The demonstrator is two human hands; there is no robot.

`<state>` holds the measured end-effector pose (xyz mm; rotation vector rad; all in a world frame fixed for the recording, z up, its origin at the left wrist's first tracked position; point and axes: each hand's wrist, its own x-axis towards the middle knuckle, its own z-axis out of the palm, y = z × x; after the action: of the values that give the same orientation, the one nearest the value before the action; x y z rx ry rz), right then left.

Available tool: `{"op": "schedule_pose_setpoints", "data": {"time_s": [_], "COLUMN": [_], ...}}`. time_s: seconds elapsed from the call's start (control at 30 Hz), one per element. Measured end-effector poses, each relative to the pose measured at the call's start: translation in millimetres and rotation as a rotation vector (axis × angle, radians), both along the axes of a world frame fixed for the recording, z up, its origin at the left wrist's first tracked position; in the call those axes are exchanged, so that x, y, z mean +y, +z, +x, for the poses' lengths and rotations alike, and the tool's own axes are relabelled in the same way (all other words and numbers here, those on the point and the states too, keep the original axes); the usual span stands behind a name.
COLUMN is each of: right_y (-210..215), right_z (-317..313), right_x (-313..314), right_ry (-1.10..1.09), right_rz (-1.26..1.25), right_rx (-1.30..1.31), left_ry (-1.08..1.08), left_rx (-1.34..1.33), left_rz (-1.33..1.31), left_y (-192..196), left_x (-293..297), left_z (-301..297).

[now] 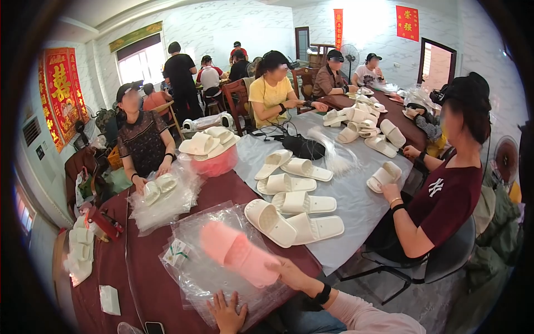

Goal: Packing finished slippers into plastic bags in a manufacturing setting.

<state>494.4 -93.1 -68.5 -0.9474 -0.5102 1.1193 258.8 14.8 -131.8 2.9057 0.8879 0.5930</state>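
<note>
Gripping pink slipper (236, 251): right fingers (282, 270); left fingers (222, 300) splayed on bags (196, 282); tub (216, 166) bearing slippers (200, 143).

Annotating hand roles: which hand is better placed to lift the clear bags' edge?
Probably the left hand: it is spread at the near side of the clear bags and grips nothing visible. The right hand is occupied, gripping one end of the pink slipper over them.

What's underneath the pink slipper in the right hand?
Clear plastic bags spread out around and below the pink slipper, over a dark red tablecloth. The slipper and right hand cover whatever lies directly beneath; contact with the bags can't be told.
</note>
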Motion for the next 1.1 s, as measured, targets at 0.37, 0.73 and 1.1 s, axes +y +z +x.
{"op": "schedule_pose_setpoints", "data": {"time_s": [0.37, 0.73, 1.1], "right_y": [-52.4, -69.4, -41.7], "right_z": [-55.8, -46.7, -55.7], "right_x": [-5.7, 6.0, 8.8], "right_ry": [0.540, 0.069, -0.130], "right_rz": [-0.281, -0.309, -0.429], "right_rx": [-0.102, -0.173, -1.429], "left_ry": [-0.034, -0.044, -0.086], "left_rx": [0.001, -0.065, -0.089], "left_rz": [-0.040, -0.143, -0.144], "left_y": [-7.8, -24.0, -2.7], "left_x": [3.1, 6.6, 5.6], "left_z": [-6.5, -12.4, -7.7]}}
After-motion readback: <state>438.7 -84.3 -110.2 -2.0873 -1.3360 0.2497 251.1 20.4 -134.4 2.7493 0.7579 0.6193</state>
